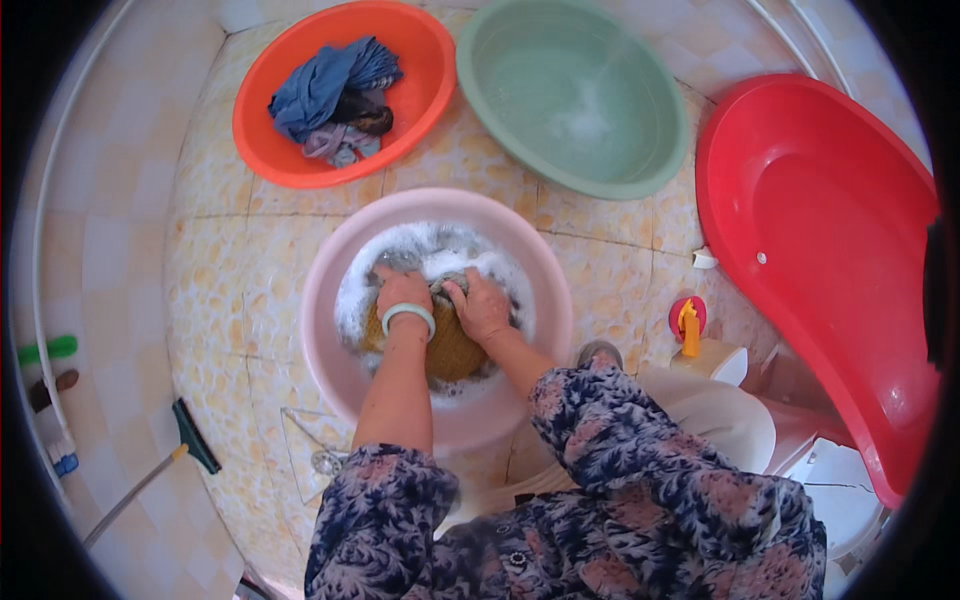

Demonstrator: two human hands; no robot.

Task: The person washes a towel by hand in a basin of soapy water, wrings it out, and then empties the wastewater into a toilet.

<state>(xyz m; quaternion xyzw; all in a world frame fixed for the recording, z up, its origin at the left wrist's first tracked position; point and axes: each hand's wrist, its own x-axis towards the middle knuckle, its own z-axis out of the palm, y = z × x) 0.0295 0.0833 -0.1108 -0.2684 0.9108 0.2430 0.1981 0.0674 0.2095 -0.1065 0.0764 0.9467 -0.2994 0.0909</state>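
The fingers of the left hand (405, 290) point down into suds and cloth, their tips partly hidden, so it is unclear whether they grip or only press. The fingers of the right hand (485, 308) curve against a bunched fold, thumb toward the left hand; how firmly they close does not show. Under and between the hands lies the wet brown cloth (455, 345), in the middle of the pink basin (315, 300). A pale bracelet (408, 318) circles the left wrist. White foam (495, 262) rings the cloth, leaving a band of suds and water between it and the basin wall on the left, far and right sides. The forearms cross the near rim.

Beyond the far rim, past a narrow strip of floor, sit an orange basin (425, 65) with heaped clothes (325, 85) at left and a green basin (510, 70) at right, their rims very close. Farther right, a large red tub (820, 210) curves toward the near side. Tan patterned tile floor (240, 290) spreads widely between the pink basin and the left wall (110, 250), where a long-handled brush (195, 437) leans. A round drain (328, 461) lies just beyond the near-left rim.
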